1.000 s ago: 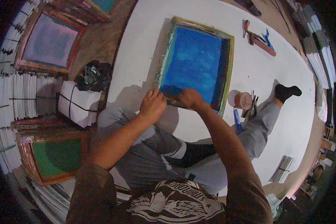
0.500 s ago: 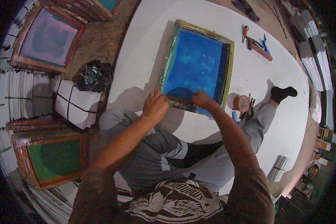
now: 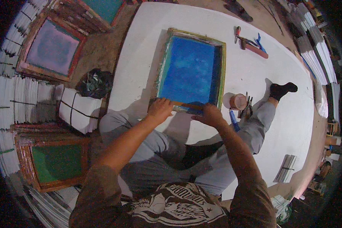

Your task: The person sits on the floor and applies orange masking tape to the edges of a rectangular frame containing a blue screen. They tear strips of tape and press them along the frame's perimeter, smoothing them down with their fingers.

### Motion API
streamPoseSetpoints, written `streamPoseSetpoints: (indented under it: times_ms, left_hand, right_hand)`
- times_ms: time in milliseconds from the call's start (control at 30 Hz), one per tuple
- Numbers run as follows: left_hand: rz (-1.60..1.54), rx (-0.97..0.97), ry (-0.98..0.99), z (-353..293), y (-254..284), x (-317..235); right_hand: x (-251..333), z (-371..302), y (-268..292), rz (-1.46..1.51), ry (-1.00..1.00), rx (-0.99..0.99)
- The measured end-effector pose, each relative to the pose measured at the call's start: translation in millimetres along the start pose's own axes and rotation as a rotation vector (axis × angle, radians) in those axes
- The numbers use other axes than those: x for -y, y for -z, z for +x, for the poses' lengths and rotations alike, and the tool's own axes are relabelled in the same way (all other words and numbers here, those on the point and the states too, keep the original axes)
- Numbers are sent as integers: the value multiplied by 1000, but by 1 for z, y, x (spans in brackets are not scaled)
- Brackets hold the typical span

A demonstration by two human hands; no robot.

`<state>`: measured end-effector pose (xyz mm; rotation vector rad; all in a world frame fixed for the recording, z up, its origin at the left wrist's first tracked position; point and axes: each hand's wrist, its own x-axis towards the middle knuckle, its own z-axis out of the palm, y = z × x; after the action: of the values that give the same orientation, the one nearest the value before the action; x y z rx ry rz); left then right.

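Note:
A wooden screen-printing frame (image 3: 222, 68) with blue mesh (image 3: 190, 68) lies on the white surface before my crossed legs. My left hand (image 3: 160, 111) is closed over its near left corner, fingers curled on the rail. Closed at the near right corner is my right hand (image 3: 212, 115), with its thumb pointing left along the near side. Between the two hands an orange-brown stretch of the near rail shows. Just right of the frame stands a small round tub (image 3: 238, 102), with several slim dark tools (image 3: 247, 106) and a blue-handled tool (image 3: 233, 121) beside it.
Beyond the frame to the right lie a screwdriver (image 3: 237, 33) and a reddish bar-shaped tool (image 3: 256, 50). Other screen frames, one pink (image 3: 51, 49) and one green (image 3: 57, 163), stand at left near a strapped white stack (image 3: 78, 108) and a black plastic bag (image 3: 95, 83).
My right hand has moved from above the mesh to the frame's near right corner. My left hand stays at the near left corner. The whole view has shifted slightly.

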<state>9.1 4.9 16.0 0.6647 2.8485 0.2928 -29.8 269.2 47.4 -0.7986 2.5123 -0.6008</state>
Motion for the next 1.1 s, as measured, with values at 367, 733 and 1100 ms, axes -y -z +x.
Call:
streamPoseSetpoints:
  times_ms: [367,733,1100]
  left_hand:
    - [-3,-65,-24,6,-59,25]
    - [69,-31,65,7,-49,16]
    - [171,-112,66,5,-41,26]
  right_hand:
    - [22,20,-41,-158,-148,-20]
    - [13,-4,-17,-183,-292,14]
    - [-32,-6,-83,-275,-160,-444]
